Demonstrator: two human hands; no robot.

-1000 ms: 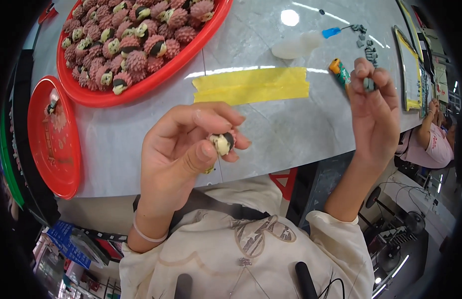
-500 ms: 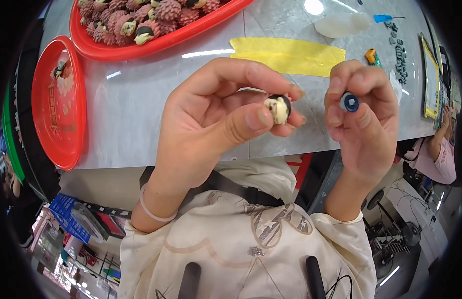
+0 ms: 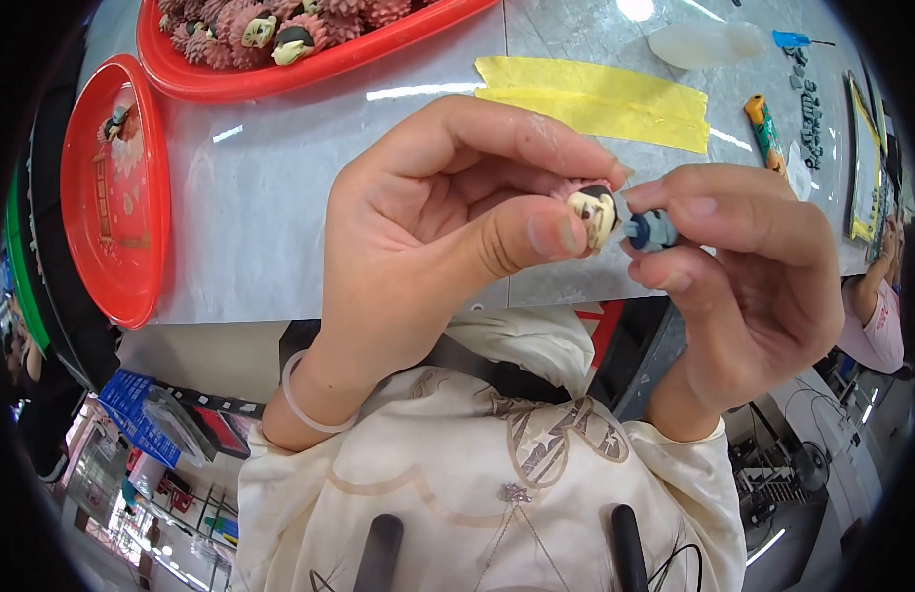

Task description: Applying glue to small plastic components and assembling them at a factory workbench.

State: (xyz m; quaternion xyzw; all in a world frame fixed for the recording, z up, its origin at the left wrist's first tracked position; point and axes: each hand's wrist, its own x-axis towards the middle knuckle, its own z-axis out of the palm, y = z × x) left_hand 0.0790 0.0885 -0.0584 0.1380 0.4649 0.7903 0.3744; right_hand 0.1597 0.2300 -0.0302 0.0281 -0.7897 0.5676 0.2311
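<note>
Between the thumb and fingers of my left hand is a small figurine head with a cream face, dark hair edge and pink spiky back. My right hand pinches a small blue-grey figurine body, its pale peg end turned left toward the head. The two pieces are very close; whether they touch I cannot tell. Both hands are raised over the near part of the grey table.
A red tray heaped with pink figurine heads stands at the far left. Left of it, a red dish holds a small figurine. Yellow tape, a translucent bottle with a blue needle tip, a cutter knife and several grey-green parts lie beyond.
My right hand has turned and moved in toward the left, bringing the blue-grey body up to the head. My left hand has shifted slightly right, turning the head a little.
</note>
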